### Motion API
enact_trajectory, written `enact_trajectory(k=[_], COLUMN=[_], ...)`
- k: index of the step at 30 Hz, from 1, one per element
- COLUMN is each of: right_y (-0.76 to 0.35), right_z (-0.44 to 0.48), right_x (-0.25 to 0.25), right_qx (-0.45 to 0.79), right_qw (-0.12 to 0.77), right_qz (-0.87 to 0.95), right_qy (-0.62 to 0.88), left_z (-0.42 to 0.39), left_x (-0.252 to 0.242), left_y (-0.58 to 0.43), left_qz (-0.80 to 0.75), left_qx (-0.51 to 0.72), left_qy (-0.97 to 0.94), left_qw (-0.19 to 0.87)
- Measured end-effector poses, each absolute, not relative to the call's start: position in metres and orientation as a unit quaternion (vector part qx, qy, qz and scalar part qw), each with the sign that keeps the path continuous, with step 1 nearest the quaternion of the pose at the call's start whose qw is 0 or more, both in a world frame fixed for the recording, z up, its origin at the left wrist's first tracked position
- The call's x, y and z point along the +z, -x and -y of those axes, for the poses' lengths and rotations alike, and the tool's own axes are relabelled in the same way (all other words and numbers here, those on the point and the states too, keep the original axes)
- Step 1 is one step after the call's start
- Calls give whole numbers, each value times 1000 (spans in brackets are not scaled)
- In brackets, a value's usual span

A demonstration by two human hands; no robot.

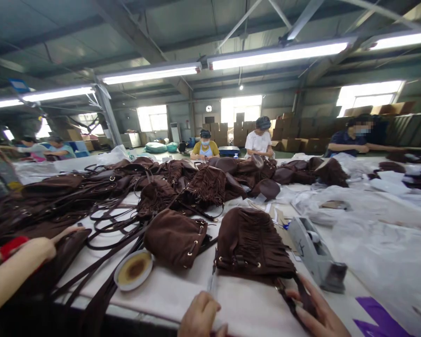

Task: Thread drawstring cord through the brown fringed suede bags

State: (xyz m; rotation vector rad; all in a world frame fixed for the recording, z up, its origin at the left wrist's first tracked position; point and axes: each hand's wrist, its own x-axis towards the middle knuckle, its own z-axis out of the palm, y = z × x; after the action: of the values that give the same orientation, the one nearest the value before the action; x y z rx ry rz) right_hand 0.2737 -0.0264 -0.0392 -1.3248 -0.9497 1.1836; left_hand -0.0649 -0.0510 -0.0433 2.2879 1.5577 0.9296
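Observation:
A brown fringed suede bag (254,243) lies on the table in front of me, its gold eyelets toward me. My right hand (319,309) is closed around a dark strap (305,295) at the bag's lower right corner. At the bottom edge of the view, my left hand (199,313) is curled, fingers bent, just below the bag's left corner. A thin pale strip (213,281) rises beside its knuckles; what the fingers hold is unclear. Left of the fringed bag rests a plain brown drawstring bag (175,238).
A white dish (133,270) with a brown-stained yellowish content stands at left. A grey tape dispenser (317,255) is at right, near clear plastic sheeting (382,248). Many brown bags (203,182) are heaped behind. At left, a co-worker's arm (17,271) reaches in; several people sit beyond.

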Motion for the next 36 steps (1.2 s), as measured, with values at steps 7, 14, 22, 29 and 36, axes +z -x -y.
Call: enact_trajectory(k=[7,14,22,29,36], right_y=[-244,-231,-232,-240,-255], right_z=[43,47,73,74,73], right_x=[0,6,-28,-37,-30], right_qx=[525,554,536,486,255], right_qw=[567,677,563,466,374], right_qz=[397,208,314,442,658], right_qy=[495,437,546,593,601], left_z=[32,54,67,72,69], left_x=[-14,4,-6,-2,6], left_y=[-43,-87,-49,-37,-35], left_qz=[-371,-341,-393,-449,-512], left_qx=[336,254,270,351,329], left_qy=[-787,-544,-183,-172,-258], left_qw=[361,723,860,803,751])
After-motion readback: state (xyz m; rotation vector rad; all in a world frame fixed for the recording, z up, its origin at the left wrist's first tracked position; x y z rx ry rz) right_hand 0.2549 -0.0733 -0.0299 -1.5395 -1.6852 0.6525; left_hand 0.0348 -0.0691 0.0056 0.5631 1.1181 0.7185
